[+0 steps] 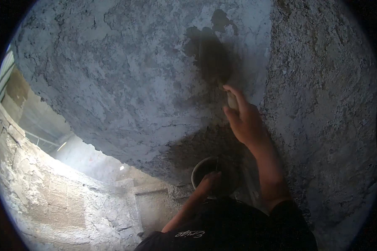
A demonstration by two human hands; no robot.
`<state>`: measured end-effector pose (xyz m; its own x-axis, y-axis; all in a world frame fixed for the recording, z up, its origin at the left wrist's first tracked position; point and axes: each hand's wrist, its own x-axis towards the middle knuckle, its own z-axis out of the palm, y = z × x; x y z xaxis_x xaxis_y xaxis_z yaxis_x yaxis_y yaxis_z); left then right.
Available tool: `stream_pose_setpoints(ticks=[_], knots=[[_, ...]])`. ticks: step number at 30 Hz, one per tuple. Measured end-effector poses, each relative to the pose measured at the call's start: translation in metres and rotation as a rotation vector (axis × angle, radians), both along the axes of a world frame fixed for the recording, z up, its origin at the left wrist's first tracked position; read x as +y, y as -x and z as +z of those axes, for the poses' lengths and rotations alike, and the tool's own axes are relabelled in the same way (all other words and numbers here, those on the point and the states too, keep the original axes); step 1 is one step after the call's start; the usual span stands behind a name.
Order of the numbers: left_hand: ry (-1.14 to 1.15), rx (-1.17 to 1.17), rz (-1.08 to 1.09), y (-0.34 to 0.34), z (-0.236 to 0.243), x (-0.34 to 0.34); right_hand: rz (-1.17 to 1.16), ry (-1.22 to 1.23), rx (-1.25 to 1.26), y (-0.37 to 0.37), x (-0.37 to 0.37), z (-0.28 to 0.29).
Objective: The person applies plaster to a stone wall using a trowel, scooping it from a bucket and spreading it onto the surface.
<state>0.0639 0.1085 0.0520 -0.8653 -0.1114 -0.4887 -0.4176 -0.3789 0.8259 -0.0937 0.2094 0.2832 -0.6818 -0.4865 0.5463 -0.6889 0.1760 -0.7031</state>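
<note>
My right hand (248,121) is raised to the rough grey wall (125,71), its fingers closed round the pale handle of a trowel (232,101). The trowel's dark blade lies up against the wall, amid a damp, dark patch of mortar (192,41). Where blade ends and patch begins is hard to make out in the shadow. Lower down, close to my body, my left hand (210,180) grips a round bucket (195,173) at its near left side. The bucket's inside is dark, so its contents cannot be told.
On the right, a coarser, browner wall surface (318,83) meets the smoother grey one along an upright line. Past the wall's curved lower left edge are a sunlit block wall (63,201) and a bright area below. Dark-sleeved arms and my shirt fill the bottom.
</note>
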Motion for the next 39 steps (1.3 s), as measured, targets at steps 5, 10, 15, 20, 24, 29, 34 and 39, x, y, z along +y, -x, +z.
stream_pose_setpoints(ticks=[5,10,15,20,24,29,34,39], knots=[[0.019,0.035,-0.013,0.004,0.005,0.000,0.058,-0.036,0.097,-0.017,-0.026,-0.046],[0.078,0.037,-0.100,0.001,-0.001,0.000,0.186,-0.016,0.057,-0.032,-0.013,-0.068],[0.143,0.100,-0.099,-0.002,-0.005,-0.003,0.025,0.125,0.152,0.018,-0.027,-0.035],[-0.029,0.059,-0.052,0.002,-0.006,0.000,0.019,0.113,0.263,0.009,-0.049,-0.034],[-0.012,0.006,-0.054,0.001,-0.001,0.000,0.226,-0.083,0.097,-0.024,-0.036,-0.043],[0.150,0.005,-0.052,-0.002,0.006,-0.002,0.153,0.200,0.191,0.003,-0.030,-0.013],[0.263,0.055,-0.076,0.000,0.005,-0.001,0.044,0.127,0.164,0.006,-0.036,0.000],[0.092,0.017,-0.062,0.006,0.000,-0.004,0.177,-0.104,0.023,-0.030,-0.020,-0.013]])
